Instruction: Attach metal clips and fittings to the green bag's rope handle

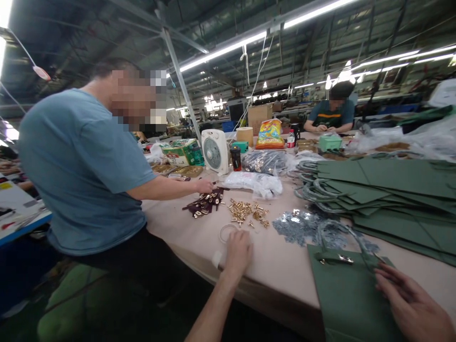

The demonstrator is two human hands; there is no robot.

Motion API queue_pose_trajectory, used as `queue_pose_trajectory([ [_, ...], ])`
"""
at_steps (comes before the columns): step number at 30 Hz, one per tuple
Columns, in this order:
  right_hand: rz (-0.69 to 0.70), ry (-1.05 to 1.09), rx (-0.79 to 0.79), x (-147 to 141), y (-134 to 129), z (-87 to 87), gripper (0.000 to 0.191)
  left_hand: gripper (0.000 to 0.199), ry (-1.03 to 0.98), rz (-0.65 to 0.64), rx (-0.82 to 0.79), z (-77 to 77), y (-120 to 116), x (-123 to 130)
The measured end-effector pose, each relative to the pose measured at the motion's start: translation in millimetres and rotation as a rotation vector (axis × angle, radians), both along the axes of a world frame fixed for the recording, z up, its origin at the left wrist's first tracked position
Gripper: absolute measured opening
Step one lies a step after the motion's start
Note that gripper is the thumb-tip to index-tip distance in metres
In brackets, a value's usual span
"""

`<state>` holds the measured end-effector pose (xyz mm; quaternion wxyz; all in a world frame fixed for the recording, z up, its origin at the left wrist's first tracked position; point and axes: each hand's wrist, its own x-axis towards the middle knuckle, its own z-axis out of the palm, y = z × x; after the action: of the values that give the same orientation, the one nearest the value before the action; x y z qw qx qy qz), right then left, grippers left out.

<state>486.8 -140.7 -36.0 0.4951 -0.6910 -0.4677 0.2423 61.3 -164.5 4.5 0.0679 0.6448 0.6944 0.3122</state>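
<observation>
My left hand point(239, 251) is over the near part of the pink table point(278, 270), its fingers curled beside a ring-shaped roll point(226, 233); whatever its fingers hold, if anything, is hidden. My right hand point(409, 299) rests at the right edge of a green bag panel point(351, 299), fingers bent near a small metal piece point(379, 258). The panel carries a handle loop point(331, 232) and a metal fitting point(345, 259). Gold metal fittings point(245, 210) lie in a heap beyond my left hand, and a pile of small clear-grey pieces point(302, 228) lies between the heap and the panel.
A person in a blue shirt point(85, 166) at the left reaches to dark straps point(204, 204). Stacked green panels point(402, 204) cover the right side. Farther back are a white fan point(215, 152), a dark bottle point(235, 158), plastic bags point(252, 184) and another person point(333, 114).
</observation>
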Motion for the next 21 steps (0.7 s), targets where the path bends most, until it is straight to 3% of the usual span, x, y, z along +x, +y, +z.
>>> queue_pose_trajectory([
  [3, 0.022, 0.099, -0.114, -4, -6, 14.3, 0.055, 0.049, 0.028, -0.098, 0.002, 3.3, 3, 26],
  [8, 0.037, 0.134, -0.053, -2, -14, 24.3, 0.072, 0.048, -0.052, -0.129, 0.073, 26.3, 33, 47],
  [11, 0.002, 0.097, 0.008, 15, -24, 27.2, 0.073, 0.034, -0.095, -0.2, 0.055, 45.1, 39, 61],
  [13, -0.032, 0.021, 0.05, 35, -38, 27.3, 0.072, 0.023, -0.132, -0.28, 0.018, 48.9, 29, 81],
  [15, -0.054, -0.074, 0.07, 56, -60, 22.4, 0.069, 0.026, -0.211, -0.367, -0.071, 41.5, 12, 106],
  [17, -0.106, -0.147, 0.084, 74, -87, 8.7, 0.069, 0.035, -0.425, -0.421, -0.301, 24.5, -4, 131],
  [19, -0.235, -0.197, 0.093, 81, -117, -14.2, 0.073, 0.056, -0.622, -0.387, -0.407, 4.6, -14, 154],
  [21, -0.323, -0.129, 0.032, 79, -145, -42.1, 0.073, 0.07, -0.719, -0.303, -0.4, -10.9, -18, 173],
])
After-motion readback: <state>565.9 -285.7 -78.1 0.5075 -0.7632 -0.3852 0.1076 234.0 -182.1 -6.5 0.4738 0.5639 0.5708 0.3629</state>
